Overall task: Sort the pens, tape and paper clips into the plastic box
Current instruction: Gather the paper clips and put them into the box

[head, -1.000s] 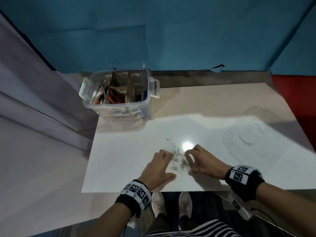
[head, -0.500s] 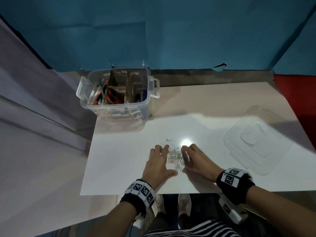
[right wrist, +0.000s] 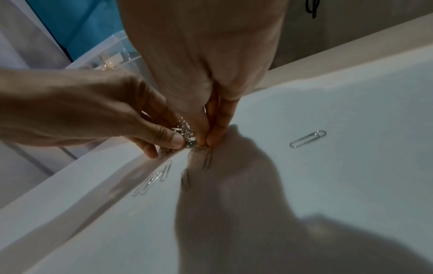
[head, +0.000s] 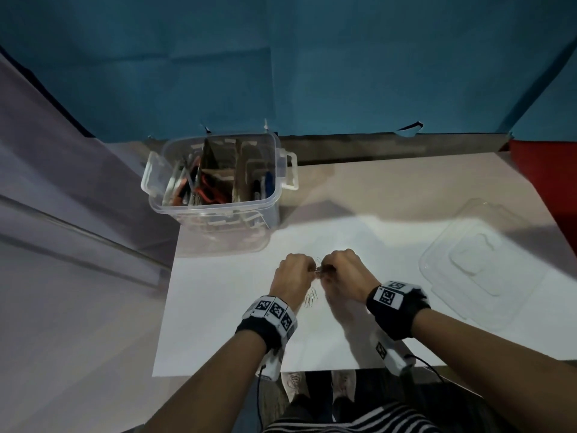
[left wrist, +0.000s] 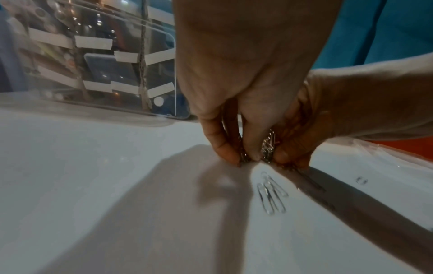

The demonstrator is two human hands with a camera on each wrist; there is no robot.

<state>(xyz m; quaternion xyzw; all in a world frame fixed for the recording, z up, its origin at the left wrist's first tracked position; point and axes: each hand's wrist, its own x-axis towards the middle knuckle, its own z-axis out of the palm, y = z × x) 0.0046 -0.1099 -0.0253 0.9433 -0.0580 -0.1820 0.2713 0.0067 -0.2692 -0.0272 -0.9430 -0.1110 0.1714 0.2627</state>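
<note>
In the head view, a bunch of silver paper clips [head: 318,267] is squeezed between my two hands at the middle of the white table [head: 218,307]. My left hand [head: 300,269] and right hand [head: 335,270] both curl their fingers round the bunch. The left wrist view shows my left hand [left wrist: 243,157] pinching the paper clips [left wrist: 268,146] against the fingers of the right hand [left wrist: 295,152]. A few loose clips [left wrist: 271,192] lie just behind the hands. The clear plastic box [head: 215,212] stands at the back left with pens [head: 199,185] in it.
The box's clear lid [head: 477,260] lies flat on the right side of the table. One stray clip [right wrist: 308,138] lies to the right of the hands. Cardboard dividers [head: 240,170] split the box. A blue curtain [head: 281,57] hangs behind; the table's near edge is by my wrists.
My hands lay flat on the table with the clips spread between them. They have closed together, fingers curled, and now pinch the clips into one bunch, leaving a few behind.
</note>
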